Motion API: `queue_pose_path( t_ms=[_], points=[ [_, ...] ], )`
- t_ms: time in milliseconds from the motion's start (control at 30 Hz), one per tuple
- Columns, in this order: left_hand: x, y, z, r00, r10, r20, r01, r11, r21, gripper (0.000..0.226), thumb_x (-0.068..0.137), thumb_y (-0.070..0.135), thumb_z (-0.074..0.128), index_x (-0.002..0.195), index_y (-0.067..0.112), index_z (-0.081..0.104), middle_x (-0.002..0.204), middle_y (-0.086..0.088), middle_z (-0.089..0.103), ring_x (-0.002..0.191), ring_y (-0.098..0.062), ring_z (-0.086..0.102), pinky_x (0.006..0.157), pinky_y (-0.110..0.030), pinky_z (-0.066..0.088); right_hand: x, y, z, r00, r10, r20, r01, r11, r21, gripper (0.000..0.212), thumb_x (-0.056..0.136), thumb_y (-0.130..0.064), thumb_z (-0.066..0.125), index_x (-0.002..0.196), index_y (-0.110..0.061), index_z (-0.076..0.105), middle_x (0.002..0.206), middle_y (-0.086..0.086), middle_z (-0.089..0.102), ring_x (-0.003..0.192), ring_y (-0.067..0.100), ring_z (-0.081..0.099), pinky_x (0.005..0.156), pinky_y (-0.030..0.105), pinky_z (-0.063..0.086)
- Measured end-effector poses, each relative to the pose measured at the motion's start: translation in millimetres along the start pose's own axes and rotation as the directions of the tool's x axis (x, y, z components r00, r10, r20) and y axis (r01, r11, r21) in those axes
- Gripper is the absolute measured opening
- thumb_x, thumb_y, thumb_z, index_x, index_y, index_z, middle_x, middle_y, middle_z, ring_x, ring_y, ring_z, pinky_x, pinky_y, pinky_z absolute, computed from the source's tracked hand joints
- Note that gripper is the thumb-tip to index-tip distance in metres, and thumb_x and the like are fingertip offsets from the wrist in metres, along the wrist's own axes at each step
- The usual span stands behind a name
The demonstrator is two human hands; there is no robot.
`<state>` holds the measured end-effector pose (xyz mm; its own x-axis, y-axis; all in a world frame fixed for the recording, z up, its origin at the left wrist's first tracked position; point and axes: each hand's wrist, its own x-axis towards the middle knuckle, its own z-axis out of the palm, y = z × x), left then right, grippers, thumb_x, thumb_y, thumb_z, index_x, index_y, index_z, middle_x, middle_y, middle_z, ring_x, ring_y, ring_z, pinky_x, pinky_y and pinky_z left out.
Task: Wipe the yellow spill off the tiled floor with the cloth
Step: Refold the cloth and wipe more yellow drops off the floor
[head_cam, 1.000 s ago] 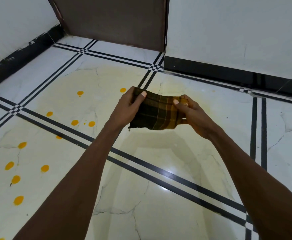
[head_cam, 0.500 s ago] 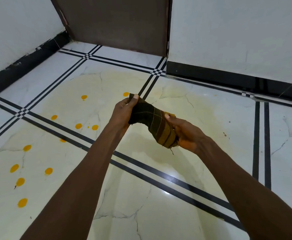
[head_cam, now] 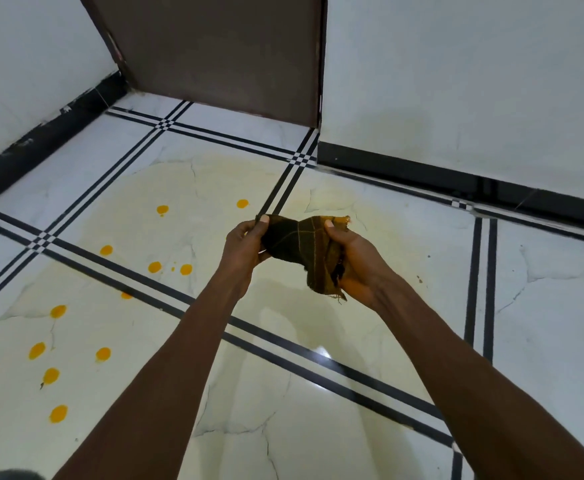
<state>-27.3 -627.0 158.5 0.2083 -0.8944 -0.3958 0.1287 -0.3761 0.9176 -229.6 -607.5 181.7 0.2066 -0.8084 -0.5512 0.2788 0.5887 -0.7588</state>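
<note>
I hold a dark checked cloth (head_cam: 299, 242) with yellow stains in the air above the floor, stretched and twisted between both hands. My left hand (head_cam: 244, 245) pinches its left end with the thumb on top. My right hand (head_cam: 354, 263) grips the bunched right end, and a frayed corner hangs below the palm. Yellow drops of spill (head_cam: 155, 267) dot the white tiled floor (head_cam: 283, 393) to my left, with several more near the lower left. A pale yellow smear (head_cam: 214, 188) covers the tiles ahead, under and beyond the cloth.
White walls with a black skirting (head_cam: 457, 181) close the space on the right and left. A brown door (head_cam: 221, 53) stands ahead. Black double lines cross the floor between the tiles.
The cloth went from spread flat between both hands to twisted and bunched. My right hand has turned palm-up around its end, and the view has drifted slightly.
</note>
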Motion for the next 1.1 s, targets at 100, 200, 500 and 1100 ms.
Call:
queue_pose_path(
  t_ms=[100, 200, 500, 1100],
  points=[
    [-25.2, 37.5, 0.2, 0.998, 0.009, -0.056, -0.013, 0.998, -0.069, 0.039, 0.104, 0.034, 0.059, 0.132, 0.007, 0.06, 0.127, -0.012, 0.07, 0.118, -0.026, 0.069, 0.102, -0.041, 0.057, -31.3, -36.1, 22.4, 1.0, -0.019, 0.006, 0.02, 0.998, -0.057, 0.026, 0.107, -0.037, 0.055, 0.125, -0.02, 0.063, 0.121, 0.007, 0.068, 0.111, 0.028, 0.067, 0.084, 0.041, 0.057],
    [-52.6, 92.4, -0.7, 0.992, 0.062, -0.11, -0.063, 0.998, -0.003, 0.029, 0.105, 0.028, 0.059, 0.126, 0.008, 0.063, 0.129, -0.011, 0.068, 0.121, -0.025, 0.066, 0.101, -0.04, 0.057, -71.9, -90.4, 49.9, 0.999, -0.032, 0.011, 0.033, 0.997, -0.067, 0.022, 0.109, -0.033, 0.052, 0.12, -0.021, 0.065, 0.109, 0.002, 0.073, 0.101, 0.021, 0.071, 0.074, 0.033, 0.057],
    [-185.3, 292.1, 2.6, 0.997, -0.023, -0.067, 0.025, 0.999, 0.029, 0.027, 0.105, 0.022, 0.058, 0.126, 0.007, 0.067, 0.122, -0.012, 0.073, 0.116, -0.027, 0.069, 0.098, -0.038, 0.058, -228.6, -246.7, 127.2, 0.998, 0.024, -0.063, -0.024, 1.0, 0.006, 0.016, 0.109, -0.027, 0.051, 0.112, -0.023, 0.066, 0.111, 0.007, 0.071, 0.1, 0.023, 0.071, 0.077, 0.037, 0.057],
    [-473.0, 461.7, -124.1, 0.968, -0.19, -0.166, 0.156, 0.967, -0.2, 0.024, 0.102, 0.013, 0.059, 0.123, 0.006, 0.069, 0.106, -0.01, 0.077, 0.096, -0.021, 0.073, 0.095, -0.038, 0.057, -475.1, -295.4, 300.3, 0.997, 0.074, 0.006, -0.074, 0.995, -0.063, 0.037, 0.112, -0.026, 0.044, 0.146, -0.02, 0.058, 0.124, 0.006, 0.076, 0.105, 0.024, 0.076, 0.085, 0.042, 0.064]
  ],
)
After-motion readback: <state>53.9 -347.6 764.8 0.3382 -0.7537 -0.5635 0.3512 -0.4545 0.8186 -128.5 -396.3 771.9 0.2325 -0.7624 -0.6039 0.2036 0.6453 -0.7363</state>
